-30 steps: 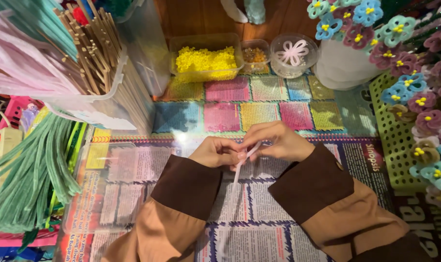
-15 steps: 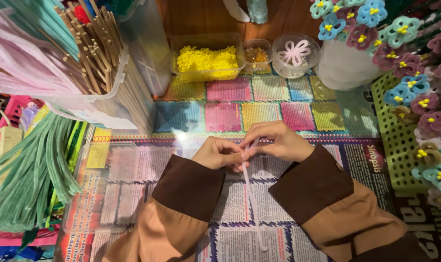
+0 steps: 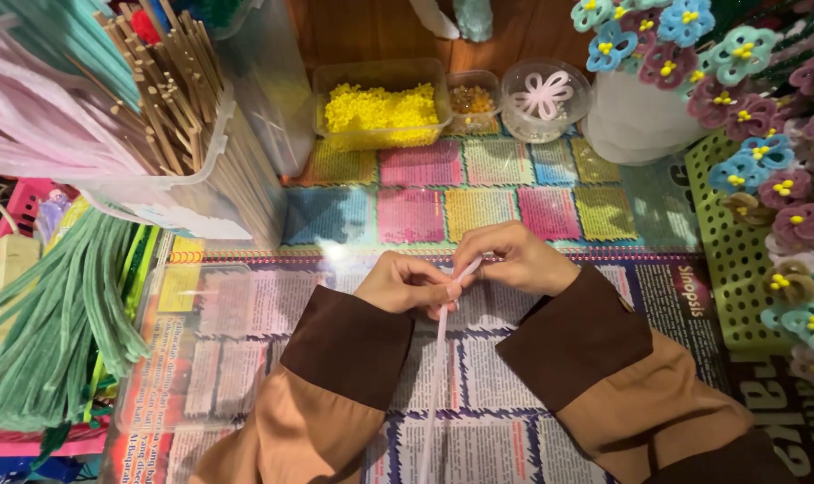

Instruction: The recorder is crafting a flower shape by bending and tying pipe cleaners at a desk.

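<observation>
A long pale pink pipe cleaner [image 3: 435, 376] runs from between my two hands down toward me over the printed sheet. My left hand [image 3: 405, 280] pinches it near its upper end. My right hand [image 3: 512, 257] grips the same upper end just to the right, fingers curled over it. Both hands touch each other above the work surface [image 3: 245, 314]. Brown and tan sleeves cover both forearms.
At the back stand a tub of yellow beads [image 3: 380, 109], a small tub of amber beads [image 3: 471, 97] and a round tub with a pink flower shape [image 3: 545, 95]. Wooden sticks in a clear box [image 3: 169, 108] and green pipe cleaners [image 3: 62, 314] lie left. Finished flowers [image 3: 774, 179] crowd the right.
The pipe cleaner's free end has swung down toward me and now hangs long and straight; earlier only a short bit showed below my hands. Hands stay in place.
</observation>
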